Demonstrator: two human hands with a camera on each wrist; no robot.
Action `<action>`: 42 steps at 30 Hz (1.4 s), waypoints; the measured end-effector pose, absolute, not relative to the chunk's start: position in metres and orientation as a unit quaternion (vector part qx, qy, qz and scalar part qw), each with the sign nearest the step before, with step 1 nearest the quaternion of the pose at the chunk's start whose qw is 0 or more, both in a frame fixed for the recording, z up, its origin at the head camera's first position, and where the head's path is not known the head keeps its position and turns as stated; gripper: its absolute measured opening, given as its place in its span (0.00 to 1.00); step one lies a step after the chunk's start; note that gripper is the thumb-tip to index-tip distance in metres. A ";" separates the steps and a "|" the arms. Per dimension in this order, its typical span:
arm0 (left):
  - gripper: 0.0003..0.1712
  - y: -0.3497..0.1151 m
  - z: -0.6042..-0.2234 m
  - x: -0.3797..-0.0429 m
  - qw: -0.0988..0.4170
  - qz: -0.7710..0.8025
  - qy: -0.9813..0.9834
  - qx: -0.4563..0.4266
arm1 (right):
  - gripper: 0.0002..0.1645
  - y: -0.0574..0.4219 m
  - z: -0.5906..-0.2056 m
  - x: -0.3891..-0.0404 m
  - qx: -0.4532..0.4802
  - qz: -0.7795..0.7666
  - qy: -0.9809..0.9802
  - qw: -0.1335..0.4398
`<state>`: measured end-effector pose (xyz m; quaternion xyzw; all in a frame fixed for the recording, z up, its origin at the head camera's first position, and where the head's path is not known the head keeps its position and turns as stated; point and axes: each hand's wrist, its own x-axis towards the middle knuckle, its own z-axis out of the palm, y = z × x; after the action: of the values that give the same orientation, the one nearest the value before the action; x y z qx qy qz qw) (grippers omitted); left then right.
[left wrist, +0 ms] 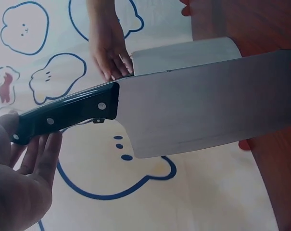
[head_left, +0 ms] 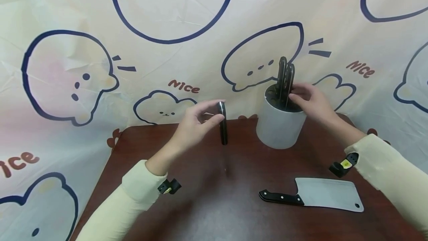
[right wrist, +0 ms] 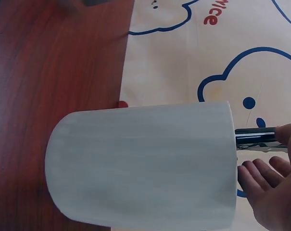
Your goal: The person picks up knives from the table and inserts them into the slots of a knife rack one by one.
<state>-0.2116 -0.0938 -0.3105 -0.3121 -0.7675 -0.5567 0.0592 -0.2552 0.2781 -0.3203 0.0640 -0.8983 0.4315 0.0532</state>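
My left hand (head_left: pixel 200 122) pinches the end of a cleaver's black riveted handle (head_left: pixel 223 129) between thumb and fingers. This cleaver hangs blade down, edge-on in the head view; the left wrist view shows its broad steel blade (left wrist: pixel 198 101). To the right stands a white cylindrical knife holder (head_left: pixel 280 129) with black knife handles (head_left: pixel 282 77) sticking up from it. My right hand (head_left: pixel 309 99) is at the holder's mouth, its thumb against one handle and its fingers loosely extended near the rim. The knives' blades are hidden inside.
Another cleaver (head_left: pixel 329 194) lies flat on the dark reddish-brown table (head_left: pixel 200 203) at the front right, handle pointing left. Behind the table hangs a pale cloth (head_left: pixel 180 66) with blue cartoon outlines, close to the holder.
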 end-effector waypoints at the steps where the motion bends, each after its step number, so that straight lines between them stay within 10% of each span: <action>1: 0.23 -0.096 -0.308 -0.211 0.058 -0.552 -0.772 -0.310 | 0.39 0.280 -0.321 -0.253 0.066 0.425 -0.901 0.055; 19: 0.24 -0.104 -0.280 -0.209 0.070 -0.525 -0.800 -0.281 | 0.28 0.255 -0.311 -0.205 0.126 0.435 -0.881 0.135; 42: 0.21 -0.075 -0.272 -0.220 0.085 -0.585 -0.754 -0.288 | 0.24 0.192 -0.309 -0.197 0.191 0.502 -0.837 0.102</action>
<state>-0.2204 -0.0752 -0.2721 -0.2879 -0.7536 -0.5847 0.0852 -0.1967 0.1918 -0.3092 0.1913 -0.8372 0.5021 0.1020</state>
